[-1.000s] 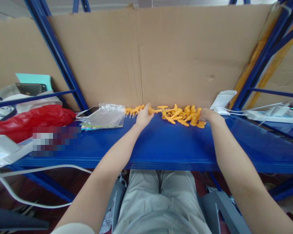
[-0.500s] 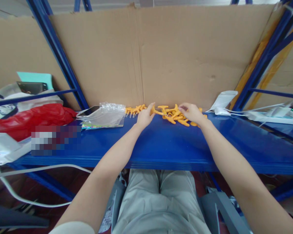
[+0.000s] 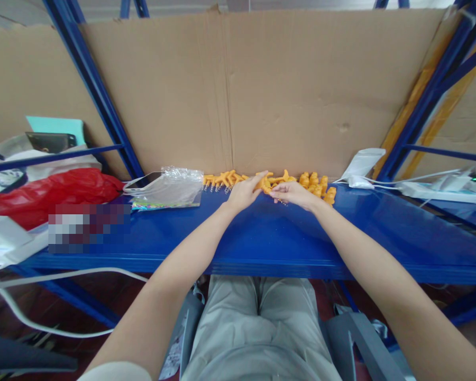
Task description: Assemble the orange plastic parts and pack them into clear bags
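Both hands have drawn together since the earlier frame: the right hand (image 3: 295, 193) has slid left off the orange pile (image 3: 318, 186) to meet the left hand (image 3: 244, 193) at the middle of the shelf's (image 3: 262, 238) back edge. The left hand pinches an orange piece (image 3: 265, 183). The right hand's fingertips bunch just beside it, and I cannot tell whether they grip anything. A clear bag (image 3: 170, 188) lies further left along that edge.

cardboard sheet (image 3: 301, 90): plain brown, no print legible
clear plastic bag (image 3: 170, 188): colourful strip along lower edge, too small to read
orange plastic parts (image 3: 315, 182): no legible markings
patch on blue shelf (image 3: 89, 225): pixelated, unreadable
white packet (image 3: 363, 159): nothing legible
overall: no readable text, brand or number
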Demonstrator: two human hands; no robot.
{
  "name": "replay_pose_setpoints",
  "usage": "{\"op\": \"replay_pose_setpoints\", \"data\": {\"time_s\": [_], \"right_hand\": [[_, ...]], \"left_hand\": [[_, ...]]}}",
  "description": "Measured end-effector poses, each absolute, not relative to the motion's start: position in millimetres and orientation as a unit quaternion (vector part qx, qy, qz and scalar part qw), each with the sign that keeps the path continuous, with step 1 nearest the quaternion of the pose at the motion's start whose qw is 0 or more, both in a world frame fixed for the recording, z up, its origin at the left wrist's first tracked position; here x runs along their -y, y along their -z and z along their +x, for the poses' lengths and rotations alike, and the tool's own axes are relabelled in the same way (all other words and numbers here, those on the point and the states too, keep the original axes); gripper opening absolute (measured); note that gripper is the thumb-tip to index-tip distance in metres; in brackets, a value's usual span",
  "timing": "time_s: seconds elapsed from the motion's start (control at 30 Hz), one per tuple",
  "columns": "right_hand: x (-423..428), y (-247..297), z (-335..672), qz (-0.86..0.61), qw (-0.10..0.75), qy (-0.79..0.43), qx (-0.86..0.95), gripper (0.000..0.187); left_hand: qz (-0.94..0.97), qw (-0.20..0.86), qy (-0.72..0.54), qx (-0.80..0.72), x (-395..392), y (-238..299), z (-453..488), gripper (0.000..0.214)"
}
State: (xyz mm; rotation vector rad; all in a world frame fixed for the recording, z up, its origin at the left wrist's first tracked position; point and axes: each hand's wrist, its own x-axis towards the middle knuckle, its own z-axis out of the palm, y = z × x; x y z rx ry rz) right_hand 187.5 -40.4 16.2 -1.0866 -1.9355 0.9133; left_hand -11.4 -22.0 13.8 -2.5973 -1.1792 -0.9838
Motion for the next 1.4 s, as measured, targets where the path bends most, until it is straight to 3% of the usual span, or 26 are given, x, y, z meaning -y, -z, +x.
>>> {"op": "replay_pose_setpoints", "data": {"time_s": [0.17, 0.37, 0.87, 1.13, 1.3, 1.4], "right_hand": [[49, -23, 182, -0.459, 0.381, -0.411, 0.689, 0.023], [46, -22, 180, -0.454, 0.469, -0.48, 0.586, 0.016], [42, -18, 177, -0.433, 0.502, -0.561, 0.496, 0.021], [41, -19, 176, -0.442, 0.482, -0.583, 0.482, 0.021], [41, -19, 181, -0.475, 0.473, -0.52, 0.529, 0.018], [38, -19, 188, -0.563, 0.448, -0.32, 0.616, 0.015]], "left_hand": [[-0.859, 0.068, 0.39, 0.324, 23, -15, -8, 0.053], [-0.896, 0.057, 0.377, 0.23, 32, -14, 3, 0.017], [-0.902, -0.009, 0.358, 0.241, 22, -1, 12, 0.011], [-0.876, -0.106, 0.393, 0.26, 14, 4, 14, 0.006], [-0.837, -0.203, 0.409, 0.301, 13, 3, 13, 0.005], [-0.802, -0.237, 0.427, 0.344, 8, 1, 10, 0.007]]}}
